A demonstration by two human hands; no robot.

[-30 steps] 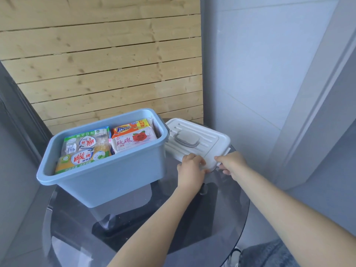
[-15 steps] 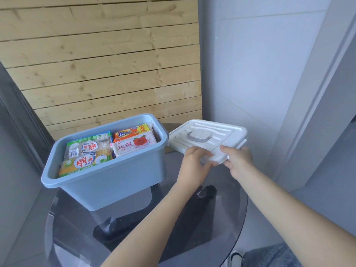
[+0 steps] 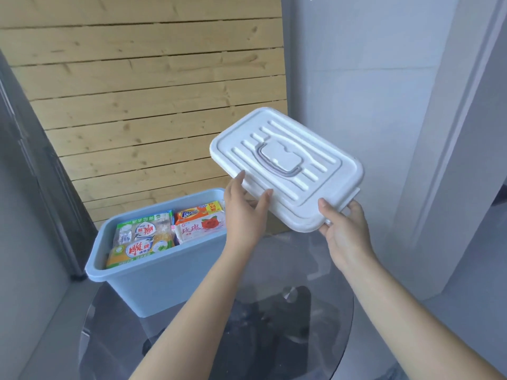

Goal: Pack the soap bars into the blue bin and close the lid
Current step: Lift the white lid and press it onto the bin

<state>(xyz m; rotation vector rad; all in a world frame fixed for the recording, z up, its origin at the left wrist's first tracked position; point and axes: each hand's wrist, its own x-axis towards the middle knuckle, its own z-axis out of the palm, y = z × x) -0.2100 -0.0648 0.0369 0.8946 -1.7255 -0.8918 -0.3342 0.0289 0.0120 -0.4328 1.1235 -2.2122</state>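
Observation:
The blue bin (image 3: 162, 281) stands open on the round glass table (image 3: 274, 325), at its left side. Several wrapped soap bars (image 3: 142, 237) lie packed inside it, among them a white one with a red rose (image 3: 200, 229). The white lid (image 3: 288, 165), ribbed with a grey handle in its middle, hangs tilted in the air to the right of the bin and above it. My left hand (image 3: 244, 212) grips the lid's near left edge, and my right hand (image 3: 345, 229) grips its near right corner.
A wooden slat wall (image 3: 153, 105) rises behind the bin. A grey wall and a pillar (image 3: 384, 133) stand close on the right. A dark frame (image 3: 41, 160) runs down the left side. The table's dark base shows through the glass.
Both hands have lifted the lid off the table, up and tilted toward me. The bin and the soap bars have not moved.

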